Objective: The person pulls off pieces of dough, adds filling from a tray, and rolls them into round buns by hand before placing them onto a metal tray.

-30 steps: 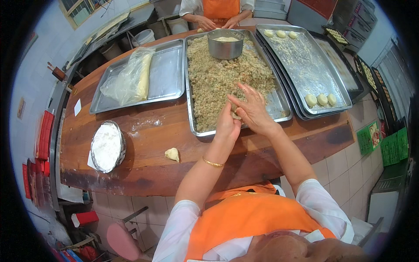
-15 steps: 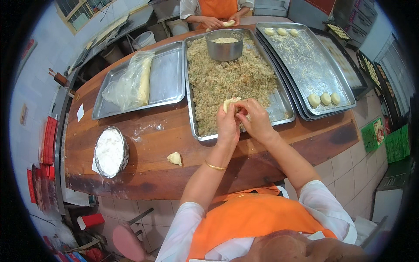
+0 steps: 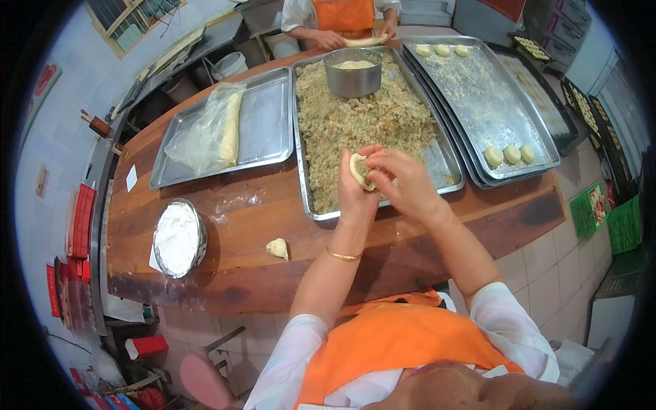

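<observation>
A pale dough wrapper [image 3: 358, 167] with crumbly filling in it lies in my left hand [image 3: 355, 198], whose fingers cup it from below and behind. My right hand [image 3: 414, 186] curls over the wrapper's right side, fingertips and thumb touching the dough and the filling. Both hands are over the near edge of a metal tray [image 3: 321, 216] heaped with crumbly brownish-green filling [image 3: 328, 143]. A small lump of dough [image 3: 277, 248] rests on the wooden table [image 3: 239, 273], left of my left forearm.
A bowl of white flour [image 3: 176, 238] stands at the left. Behind it, a tray [image 3: 270, 102] holds plastic-covered dough [image 3: 229, 133]. A round metal pan [image 3: 353, 78] sits in the filling. Stacked trays [image 3: 488, 102] at the right carry several dough balls [image 3: 512, 154]. Across the table, a person's hands [image 3: 359, 39] hold dough.
The wrapper has tipped open toward me, showing filling inside. My right fingers have shifted over it. Across the table, the person's dough has become a longer strip. The view has shifted slightly.
</observation>
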Available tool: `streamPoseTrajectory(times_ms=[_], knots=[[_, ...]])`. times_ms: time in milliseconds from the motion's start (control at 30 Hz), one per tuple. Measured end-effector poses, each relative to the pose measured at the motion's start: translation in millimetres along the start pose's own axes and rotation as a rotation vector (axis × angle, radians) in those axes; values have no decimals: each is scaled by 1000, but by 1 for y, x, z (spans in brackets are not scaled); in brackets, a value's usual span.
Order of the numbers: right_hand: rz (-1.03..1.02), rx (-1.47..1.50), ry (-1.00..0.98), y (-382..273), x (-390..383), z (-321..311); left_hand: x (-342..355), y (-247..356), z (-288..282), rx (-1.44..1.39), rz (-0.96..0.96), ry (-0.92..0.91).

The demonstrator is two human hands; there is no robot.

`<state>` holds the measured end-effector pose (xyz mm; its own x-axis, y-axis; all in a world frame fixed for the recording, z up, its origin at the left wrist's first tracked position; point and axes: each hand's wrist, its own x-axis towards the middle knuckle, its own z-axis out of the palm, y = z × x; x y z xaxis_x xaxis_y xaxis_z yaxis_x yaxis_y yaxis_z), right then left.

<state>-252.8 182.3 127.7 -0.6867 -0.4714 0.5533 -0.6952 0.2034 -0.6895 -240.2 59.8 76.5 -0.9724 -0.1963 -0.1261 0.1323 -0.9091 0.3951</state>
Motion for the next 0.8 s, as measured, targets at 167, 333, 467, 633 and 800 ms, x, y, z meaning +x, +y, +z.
streamPoseTrajectory(times_ms=[167,333,467,633,800], knots=[[70,-645,-50,46,20,-22,7,-5,-29,-325,-17,146],[177,84,-130,48,5,-11,-8,-3,-36,-419,-126,148],[317,615,-322,35,-11,16,-19,-1,-17,-328,-149,200],[378,647,-221,18,-39,41,-32,-4,-28,-127,-26,156],[266,409,-31,11,-54,59,-40,-7,-27,-111,-6,167]])
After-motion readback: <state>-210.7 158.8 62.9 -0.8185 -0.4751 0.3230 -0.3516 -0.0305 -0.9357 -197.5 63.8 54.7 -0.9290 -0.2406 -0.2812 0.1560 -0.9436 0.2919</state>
